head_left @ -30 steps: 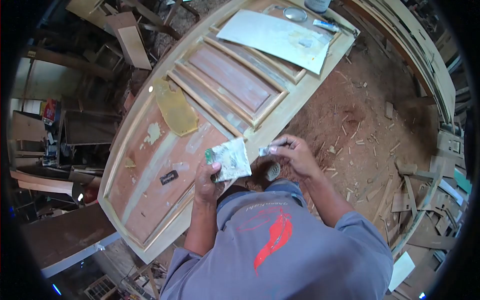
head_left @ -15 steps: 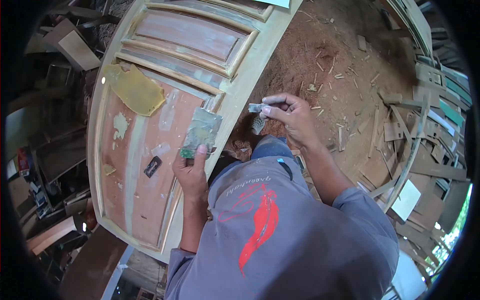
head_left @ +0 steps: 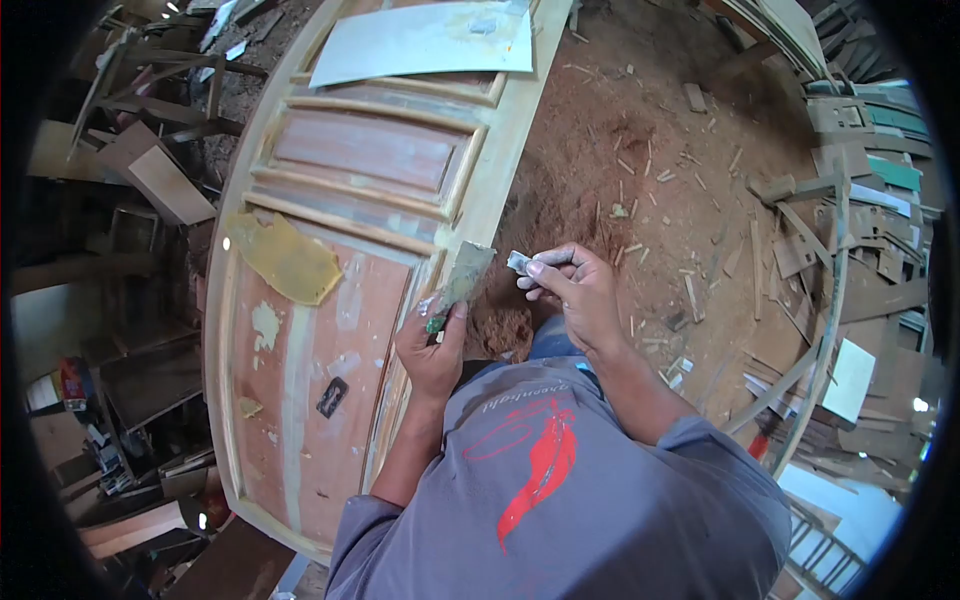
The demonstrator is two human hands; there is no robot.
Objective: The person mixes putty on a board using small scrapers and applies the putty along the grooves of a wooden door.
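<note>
Already several pale filler patches dot the door point(head_left: 300, 330); other panels look bare. Left hand point(head_left: 432, 350) grips a smeared board point(head_left: 462, 275) over its right edge; right hand point(head_left: 572, 285) pinches a small scraper point(head_left: 519, 262).

A line of pale cursive lettering is running across the chest of the person's grey shirt point(head_left: 560, 500), just above a red printed emblem point(head_left: 545, 465), but it is appearing upside down and too small to make out. No other label, brand, number or sign is showing legibly on the door point(head_left: 300, 400), the boards or the scraps lying around.
</note>
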